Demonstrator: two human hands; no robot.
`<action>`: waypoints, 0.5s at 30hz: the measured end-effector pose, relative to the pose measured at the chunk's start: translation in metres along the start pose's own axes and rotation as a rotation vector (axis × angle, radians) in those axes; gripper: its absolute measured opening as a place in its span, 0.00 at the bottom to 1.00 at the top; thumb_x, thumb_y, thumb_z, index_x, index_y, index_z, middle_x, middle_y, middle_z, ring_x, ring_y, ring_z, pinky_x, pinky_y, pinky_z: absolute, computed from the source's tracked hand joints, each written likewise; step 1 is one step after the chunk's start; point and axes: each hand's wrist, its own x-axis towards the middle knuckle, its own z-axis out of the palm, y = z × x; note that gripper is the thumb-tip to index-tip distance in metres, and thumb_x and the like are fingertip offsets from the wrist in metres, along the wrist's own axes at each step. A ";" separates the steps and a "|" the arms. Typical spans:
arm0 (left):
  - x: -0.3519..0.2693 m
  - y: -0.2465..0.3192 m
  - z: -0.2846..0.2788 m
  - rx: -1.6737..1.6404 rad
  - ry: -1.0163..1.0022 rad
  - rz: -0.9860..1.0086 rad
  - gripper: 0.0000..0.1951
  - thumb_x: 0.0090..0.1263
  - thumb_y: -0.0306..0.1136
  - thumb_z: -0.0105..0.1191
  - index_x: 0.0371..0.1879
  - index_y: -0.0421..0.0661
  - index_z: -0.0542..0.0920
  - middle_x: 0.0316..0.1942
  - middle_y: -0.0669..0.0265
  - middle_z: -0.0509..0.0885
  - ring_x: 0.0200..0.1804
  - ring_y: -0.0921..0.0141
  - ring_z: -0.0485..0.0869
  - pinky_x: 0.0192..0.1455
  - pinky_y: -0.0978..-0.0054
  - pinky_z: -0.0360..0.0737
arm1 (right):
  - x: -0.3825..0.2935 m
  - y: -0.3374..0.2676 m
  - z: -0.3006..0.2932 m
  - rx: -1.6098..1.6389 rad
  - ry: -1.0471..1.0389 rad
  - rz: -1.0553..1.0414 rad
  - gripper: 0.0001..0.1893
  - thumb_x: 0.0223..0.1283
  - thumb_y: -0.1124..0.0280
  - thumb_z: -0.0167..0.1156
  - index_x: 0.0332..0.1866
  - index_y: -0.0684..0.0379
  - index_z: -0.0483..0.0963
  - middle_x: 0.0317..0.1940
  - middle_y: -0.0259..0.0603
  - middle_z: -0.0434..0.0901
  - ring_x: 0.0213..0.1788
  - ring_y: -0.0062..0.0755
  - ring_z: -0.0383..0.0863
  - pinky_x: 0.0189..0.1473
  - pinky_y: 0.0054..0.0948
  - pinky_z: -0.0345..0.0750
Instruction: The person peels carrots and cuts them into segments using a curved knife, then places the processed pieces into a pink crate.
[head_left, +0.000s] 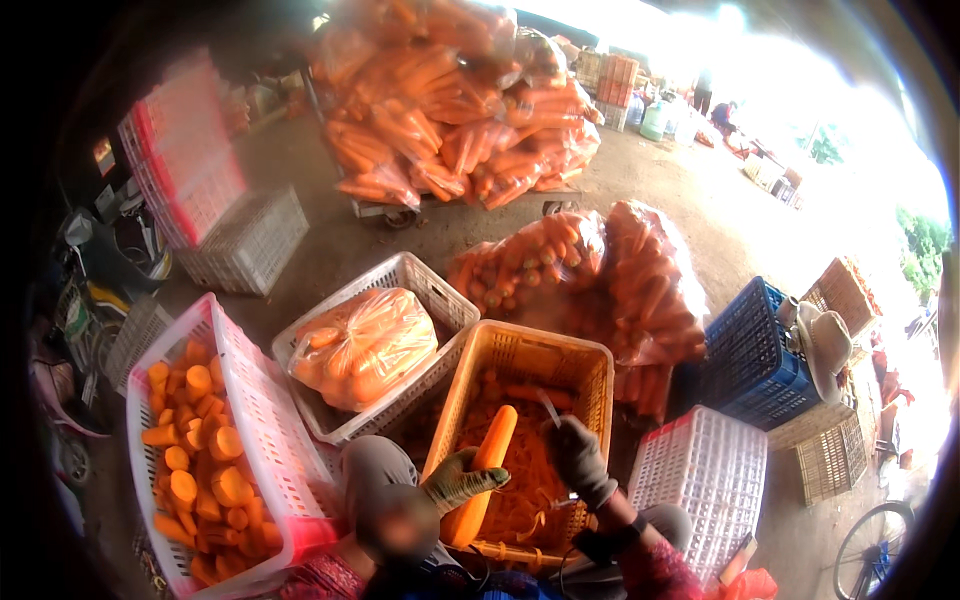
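My left hand (459, 480), in a worn knit glove, grips a large peeled carrot (491, 442) that tilts upward over a yellow plastic crate (600, 360). Thin orange carrot peelings (517, 502) cover the crate's bottom, with a few whole carrots (540, 394) at its far end. On the right, my gloved right hand (577, 457) is closed around a slim tool with a narrow blade (550, 409); whether it is a knife or a peeler I cannot tell. The blade is apart from the carrot. A dark band circles my right wrist.
Cut carrot pieces fill a pink-and-white crate (292, 480) at left. A bagged load of carrots (367, 337) sits in a white crate (405, 270). Beyond stand carrot sacks (652, 292) and a loaded cart (450, 112). Right are a blue crate (750, 352), a hat (825, 345) and a white crate (697, 480).
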 end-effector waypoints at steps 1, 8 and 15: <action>0.007 0.002 0.006 0.047 -0.015 0.013 0.24 0.66 0.47 0.66 0.50 0.41 0.77 0.37 0.69 0.82 0.40 0.78 0.79 0.45 0.80 0.77 | -0.009 -0.015 -0.008 -0.057 -0.041 0.030 0.04 0.62 0.69 0.63 0.38 0.56 0.77 0.30 0.48 0.82 0.34 0.49 0.83 0.35 0.39 0.79; -0.009 0.028 0.023 0.037 -0.122 -0.007 0.19 0.65 0.40 0.67 0.47 0.42 0.76 0.34 0.71 0.80 0.38 0.78 0.79 0.43 0.79 0.77 | -0.014 -0.044 -0.033 -0.243 -0.101 -0.114 0.08 0.64 0.63 0.60 0.39 0.55 0.78 0.31 0.46 0.82 0.35 0.50 0.83 0.36 0.42 0.79; -0.017 0.064 0.033 0.039 -0.169 0.179 0.21 0.64 0.37 0.68 0.50 0.41 0.76 0.40 0.68 0.81 0.42 0.77 0.80 0.48 0.74 0.78 | -0.039 0.012 -0.036 -0.179 -0.404 0.289 0.10 0.65 0.59 0.60 0.40 0.54 0.79 0.25 0.43 0.81 0.27 0.43 0.82 0.28 0.35 0.78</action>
